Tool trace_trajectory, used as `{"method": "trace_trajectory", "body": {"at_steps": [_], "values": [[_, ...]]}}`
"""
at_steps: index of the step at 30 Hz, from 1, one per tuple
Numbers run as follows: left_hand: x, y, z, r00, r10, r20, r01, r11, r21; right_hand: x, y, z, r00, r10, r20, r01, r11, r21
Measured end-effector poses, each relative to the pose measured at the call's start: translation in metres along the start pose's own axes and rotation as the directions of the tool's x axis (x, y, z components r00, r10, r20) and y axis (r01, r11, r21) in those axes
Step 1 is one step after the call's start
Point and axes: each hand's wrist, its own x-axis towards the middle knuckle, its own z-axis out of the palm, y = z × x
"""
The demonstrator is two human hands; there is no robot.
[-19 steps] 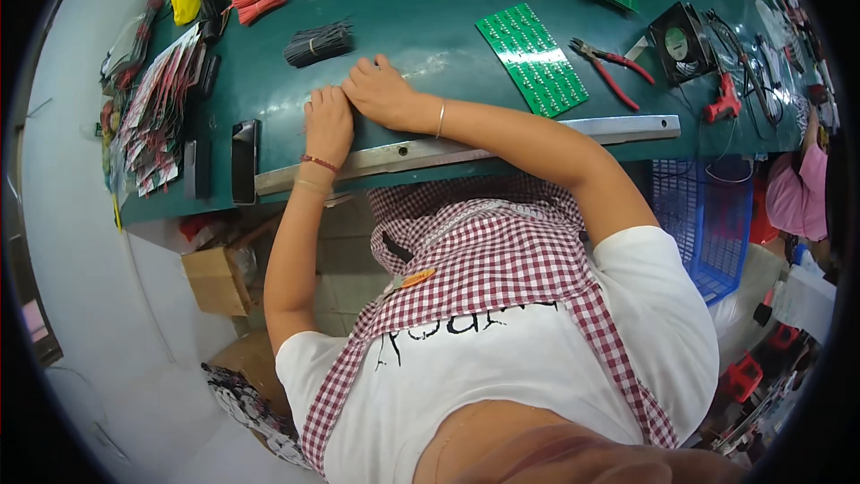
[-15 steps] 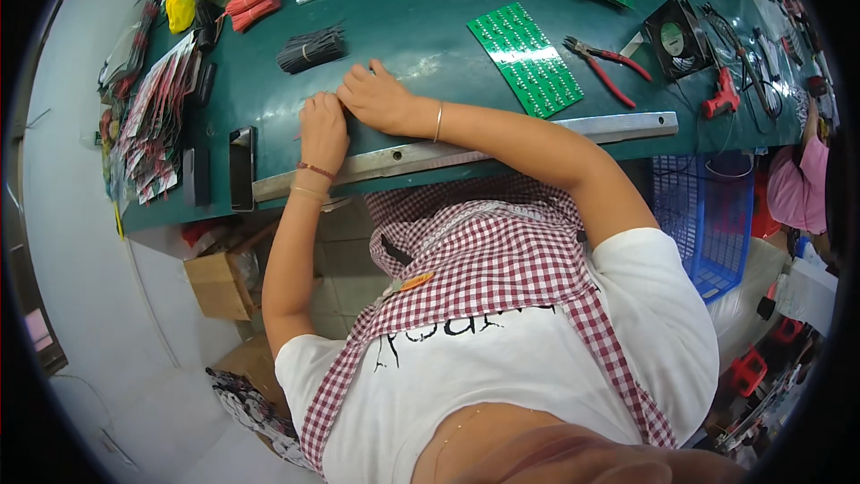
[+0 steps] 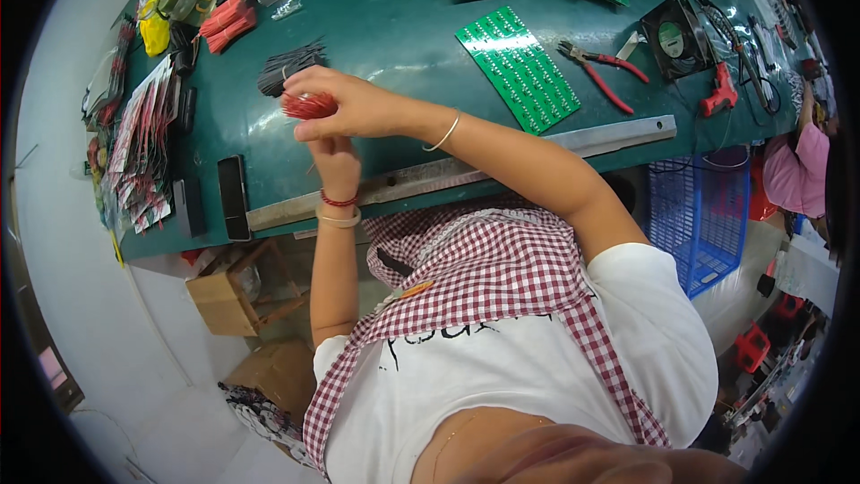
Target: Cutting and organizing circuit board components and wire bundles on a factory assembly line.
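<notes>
My right hand (image 3: 363, 109) is closed around a bundle of thin red wires (image 3: 309, 106), whose cut ends fan out toward the left. Just below it, my left hand (image 3: 337, 166) is raised against the right one; its fingers are hidden behind the right hand, so what they grip does not show. A bundle of black wires (image 3: 288, 68) lies on the green table (image 3: 394, 54) right beyond my hands. Nearer to me, a long metal bar (image 3: 367, 188) runs along the table's front edge.
Green circuit boards (image 3: 520, 72) lie on the right, beside red-handled cutters (image 3: 602, 67) and a black fan (image 3: 672, 38). On the left are a phone (image 3: 234, 197), red-and-white wire bunches (image 3: 143, 143) and red wire bundles (image 3: 228, 20). A blue crate (image 3: 697, 220) stands below the table.
Both hands have lifted off the tabletop and come together. The bundle of red wires now shows in my right hand. The view has shifted slightly.
</notes>
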Motion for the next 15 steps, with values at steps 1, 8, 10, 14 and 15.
{"method": "trace_trajectory", "body": {"at_steps": [1, 8, 10, 14, 15], "values": [[-0.002, -0.004, 0.003, 0.997, -0.071, 0.041, 0.075, 0.991, -0.108, 0.000, 0.003, 0.001, 0.999, 0.052, 0.001, -0.052, 0.998, 0.045], [-0.005, 0.000, -0.002, 0.897, -0.257, 0.360, 0.243, 0.966, 0.085, -0.017, 0.024, 0.007, 0.982, 0.087, -0.165, -0.110, 0.985, -0.135], [-0.005, 0.005, -0.004, 0.924, -0.184, 0.337, 0.171, 0.983, 0.067, -0.017, 0.018, 0.009, 0.989, -0.031, -0.143, -0.002, 0.973, -0.230], [-0.014, -0.013, -0.011, 0.922, -0.089, 0.377, 0.000, 0.973, 0.229, -0.025, 0.018, 0.006, 0.998, 0.010, -0.057, -0.024, 0.966, -0.256], [-0.011, -0.014, -0.013, 0.904, -0.153, 0.399, 0.075, 0.976, 0.204, -0.023, 0.014, 0.006, 0.994, 0.108, -0.006, -0.107, 0.967, -0.231]]}}
